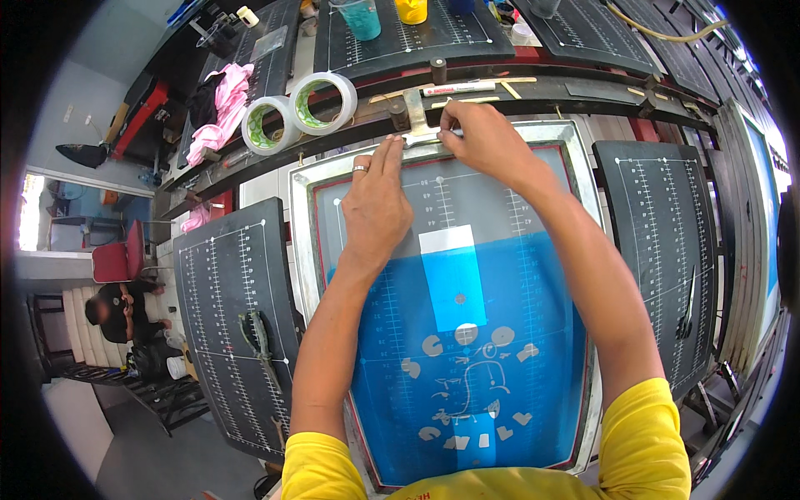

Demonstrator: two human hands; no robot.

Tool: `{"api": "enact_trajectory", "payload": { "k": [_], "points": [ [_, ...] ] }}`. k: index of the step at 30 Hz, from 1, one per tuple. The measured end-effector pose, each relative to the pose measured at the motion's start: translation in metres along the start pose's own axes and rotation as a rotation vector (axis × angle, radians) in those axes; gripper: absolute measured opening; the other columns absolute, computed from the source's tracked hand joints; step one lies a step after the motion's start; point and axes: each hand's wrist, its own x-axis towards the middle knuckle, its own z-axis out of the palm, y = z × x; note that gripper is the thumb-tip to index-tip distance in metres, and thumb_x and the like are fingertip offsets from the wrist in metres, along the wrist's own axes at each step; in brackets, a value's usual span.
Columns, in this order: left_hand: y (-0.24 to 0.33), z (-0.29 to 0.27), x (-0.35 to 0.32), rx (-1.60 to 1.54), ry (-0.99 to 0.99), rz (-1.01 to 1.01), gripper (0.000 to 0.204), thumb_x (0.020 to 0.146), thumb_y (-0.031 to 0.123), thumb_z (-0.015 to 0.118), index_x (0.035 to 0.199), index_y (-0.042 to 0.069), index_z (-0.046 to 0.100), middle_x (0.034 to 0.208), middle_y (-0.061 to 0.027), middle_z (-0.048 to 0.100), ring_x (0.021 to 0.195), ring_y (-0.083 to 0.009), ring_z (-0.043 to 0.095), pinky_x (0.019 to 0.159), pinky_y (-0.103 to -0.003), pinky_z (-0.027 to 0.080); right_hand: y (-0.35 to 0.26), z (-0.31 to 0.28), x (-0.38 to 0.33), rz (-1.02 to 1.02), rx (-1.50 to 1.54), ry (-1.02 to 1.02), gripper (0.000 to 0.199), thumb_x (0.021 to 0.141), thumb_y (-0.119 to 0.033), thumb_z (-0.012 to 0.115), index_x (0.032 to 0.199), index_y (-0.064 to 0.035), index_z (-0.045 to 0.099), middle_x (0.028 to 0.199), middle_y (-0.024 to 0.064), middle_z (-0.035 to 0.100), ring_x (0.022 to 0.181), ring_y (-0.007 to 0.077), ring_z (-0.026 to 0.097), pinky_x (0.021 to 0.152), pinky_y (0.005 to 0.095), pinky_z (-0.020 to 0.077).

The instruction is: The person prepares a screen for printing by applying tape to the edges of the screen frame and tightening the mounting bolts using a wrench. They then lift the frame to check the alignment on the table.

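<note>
The screen frame [575, 175] lies flat in front of the person, its mesh coated blue over the near part, with a pale cut-out design toward the near edge and a white strip above it at mid-mesh. The left hand [377, 200] rests palm down on the far part of the mesh, fingers extended and together, fingertips at the far rail of the frame; it is flat and grips nothing. A ring shows on one finger. The right hand [483, 137] is at the far rail, just right of the left fingertips, fingers pinched closed on a small pale piece [427, 136] lying along the rail; what the piece is cannot be told. A metal clamp [414, 108] stands just beyond the frame at that point. Two tape rolls [298, 110] lie beyond the frame's far left corner, with a pink cloth [223, 108] farther left. A marker [458, 87] lies beyond the clamp. Black platens [225, 283] with white grid lines flank the frame; scissors [260, 342] lie on the left one. A seated person [121, 312] is well left of the frame.
</note>
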Motion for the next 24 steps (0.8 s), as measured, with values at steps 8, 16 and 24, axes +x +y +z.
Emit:
{"api": "enact_trajectory", "payload": {
  "k": [8, 16, 24],
  "points": [
    [-0.003, 0.0, -0.001, -0.005, -0.001, 0.002, 0.053, 0.083, -0.003, 0.054, 0.135, 0.007, 0.052, 0.133, -0.01, 0.058, 0.109, -0.0328, 0.058, 0.091, -0.041, 0.051, -0.016, 0.002, -0.015, 0.174, 0.23, -0.181, 0.014, 0.087, -0.01, 0.065, 0.095, 0.0011, 0.063, 0.076, 0.0148, 0.069, 0.069, 0.026, 0.07, 0.063, 0.0365, 0.0516],
    [0.003, -0.004, 0.0, -0.001, -0.035, 0.004, 0.056, 0.078, -0.004, 0.054, 0.133, 0.004, 0.052, 0.135, -0.011, 0.057, 0.114, -0.0332, 0.056, 0.089, -0.04, 0.054, -0.037, 0.049, -0.044, 0.478, 0.855, -0.176, 0.019, 0.09, -0.006, 0.063, 0.102, 0.0075, 0.057, 0.074, 0.0123, 0.069, 0.057, 0.0146, 0.065, 0.054, 0.0302, 0.0496],
    [0.002, -0.003, 0.0, 0.024, -0.041, -0.007, 0.059, 0.078, -0.007, 0.053, 0.135, 0.007, 0.051, 0.135, -0.0078, 0.058, 0.111, -0.0308, 0.056, 0.09, -0.038, 0.053, -0.014, 0.019, -0.046, 0.459, 0.591, -0.105, 0.016, 0.096, -0.008, 0.056, 0.107, 0.002, 0.063, 0.08, 0.0068, 0.066, 0.067, 0.0102, 0.062, 0.054, 0.0249, 0.0476]
  ]
}}
